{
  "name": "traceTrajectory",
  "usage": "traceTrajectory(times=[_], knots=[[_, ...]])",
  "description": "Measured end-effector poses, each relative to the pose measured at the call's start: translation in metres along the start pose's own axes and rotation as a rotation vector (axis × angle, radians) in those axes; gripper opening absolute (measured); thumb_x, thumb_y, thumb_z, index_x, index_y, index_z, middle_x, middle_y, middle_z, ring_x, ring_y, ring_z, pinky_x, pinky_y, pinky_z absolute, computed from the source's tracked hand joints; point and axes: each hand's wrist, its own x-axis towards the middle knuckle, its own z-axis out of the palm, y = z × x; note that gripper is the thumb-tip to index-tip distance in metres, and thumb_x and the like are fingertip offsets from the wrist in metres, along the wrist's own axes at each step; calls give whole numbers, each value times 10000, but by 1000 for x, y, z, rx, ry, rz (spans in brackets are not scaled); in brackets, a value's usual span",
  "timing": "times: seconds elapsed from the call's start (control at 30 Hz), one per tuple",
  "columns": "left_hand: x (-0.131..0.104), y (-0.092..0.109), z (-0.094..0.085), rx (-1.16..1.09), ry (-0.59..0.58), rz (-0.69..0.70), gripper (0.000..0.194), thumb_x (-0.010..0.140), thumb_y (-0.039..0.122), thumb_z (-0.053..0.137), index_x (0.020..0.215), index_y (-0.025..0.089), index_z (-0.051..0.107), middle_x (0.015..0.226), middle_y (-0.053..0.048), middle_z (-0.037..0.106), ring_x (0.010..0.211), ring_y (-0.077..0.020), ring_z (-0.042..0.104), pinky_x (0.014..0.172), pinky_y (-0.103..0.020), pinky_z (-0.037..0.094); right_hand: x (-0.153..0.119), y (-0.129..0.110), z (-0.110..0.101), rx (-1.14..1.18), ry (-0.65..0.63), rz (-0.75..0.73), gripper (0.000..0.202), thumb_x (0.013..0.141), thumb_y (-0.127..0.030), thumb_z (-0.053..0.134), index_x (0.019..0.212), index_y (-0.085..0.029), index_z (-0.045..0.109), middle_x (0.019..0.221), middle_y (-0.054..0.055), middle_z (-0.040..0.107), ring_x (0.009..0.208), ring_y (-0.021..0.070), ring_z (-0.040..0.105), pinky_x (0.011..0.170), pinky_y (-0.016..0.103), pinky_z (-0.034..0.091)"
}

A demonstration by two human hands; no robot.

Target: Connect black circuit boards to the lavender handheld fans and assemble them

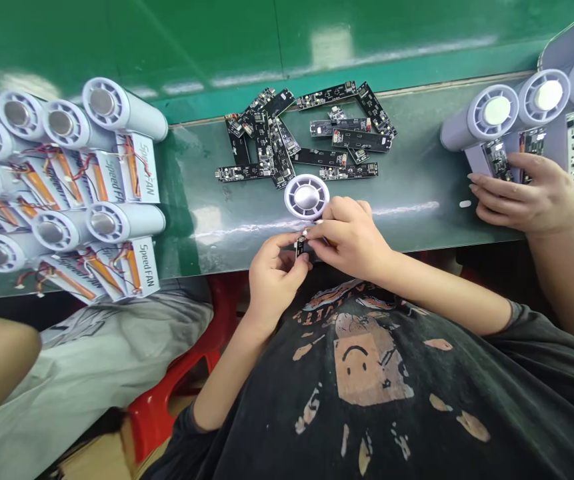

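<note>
While a black circuit board [300,249] is pinched in the left hand [273,272] before a white fan [307,197], the board's far end is met by the right hand [351,237], its hold indiscernible.

I see factory workshop: long green workbench [411,177], rows of same handheld fans [129,110], pile of black circuit boards [361,141].
</note>
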Motion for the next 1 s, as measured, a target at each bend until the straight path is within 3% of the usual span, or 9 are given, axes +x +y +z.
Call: traceTrajectory(times=[0.07,0.13,0.2,0.3,0.47,0.6,0.73,0.87,1.0], knots=[[1,2,-1,-63,-24,-43,288,803,211,661,1084,195,601,764,23,645,581,-92,623,567,-200,538,-1,7,-4,112,103,-56,43,847,-234,608,873,-211,632,888,30,540,849,188,505,763,349,348],[1,5,-2,-83,-27,-53,313,798,199,663,1102,202,587,819,17,642,582,-84,622,563,-197,534,0,13,-9,190,172,-54,139,821,-227,603,959,-212,595,917,35,546,856,188,520,742,341,393],[0,6,-4,-63,-37,-41,355,790,194,665,1134,213,579,963,-10,633,600,-73,619,575,-208,540,3,17,-14,222,130,-33,206,814,-203,595,1018,-211,576,908,33,560,833,179,530,713,327,418],[-1,8,-5,20,-87,21,388,798,187,648,1179,226,585,1068,-31,614,625,-68,604,592,-219,539,7,19,-20,244,6,-26,121,868,-166,560,975,-208,597,853,17,590,772,152,546,695,305,432],[-3,9,-8,115,-146,98,395,828,135,586,1211,234,587,1098,-37,613,628,-62,573,594,-216,514,7,17,-20,404,119,154,57,877,-159,545,878,-211,569,850,-1,599,771,133,549,703,294,448],[-3,15,-10,217,-208,223,429,838,114,563,1243,256,578,1109,-36,600,675,-79,558,643,-239,527,4,17,-15,538,149,181,26,873,-192,547,878,-218,547,911,16,587,880,154,562,769,321,464],[-1,25,-8,414,-341,378,526,844,89,531,1318,316,540,1141,-34,582,826,-130,571,772,-294,537,0,14,-21,510,117,250,52,863,-168,546,886,-212,558,818,-14,572,722,116,529,660,274,442],[5,26,-6,460,-306,355,715,818,68,518,1469,328,377,1111,-37,591,866,-157,560,837,-334,528,-4,9,-34,523,77,200,63,833,-154,582,871,-204,581,757,-32,555,642,94,491,583,238,421],[7,19,-3,362,-282,327,760,801,89,546,1489,349,353,1104,-36,594,768,-136,534,767,-319,528,-4,7,-37,558,-85,61,59,840,-147,629,873,-190,650,841,1,635,749,110,588,680,263,501]])
